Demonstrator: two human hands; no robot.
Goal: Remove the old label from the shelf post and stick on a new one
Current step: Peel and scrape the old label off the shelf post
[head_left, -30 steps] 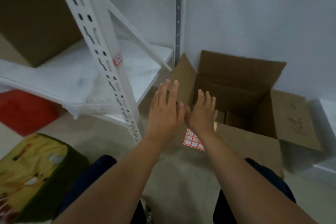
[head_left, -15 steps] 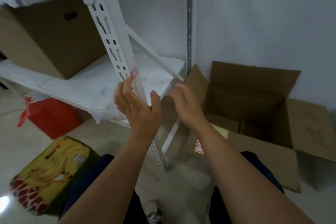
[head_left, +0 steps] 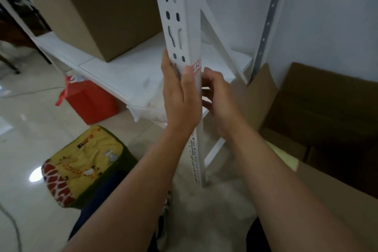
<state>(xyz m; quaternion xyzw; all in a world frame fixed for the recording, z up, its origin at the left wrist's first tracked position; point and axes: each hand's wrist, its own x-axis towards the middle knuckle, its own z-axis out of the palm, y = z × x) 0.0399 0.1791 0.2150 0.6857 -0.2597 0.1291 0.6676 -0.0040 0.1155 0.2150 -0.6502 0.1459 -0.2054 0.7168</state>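
On the shelf post (head_left: 185, 26) corner: old label (head_left: 197, 66) beside our left hand (head_left: 180, 96) thumb | left fingers grip post | right hand (head_left: 216, 92) fingers loosely curled, holding nothing we can see

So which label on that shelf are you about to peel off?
Find the white slotted shelf post at the front. The label sits on its right face, just above the left hand's thumb. It is the only small red-bordered sticker with handwriting on that post.

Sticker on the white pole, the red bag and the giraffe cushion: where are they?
sticker (head_left: 197, 66), head view, its middle, beside the thumb tip.
red bag (head_left: 90, 100), head view, its front face.
giraffe cushion (head_left: 81, 161), head view, its yellow top.
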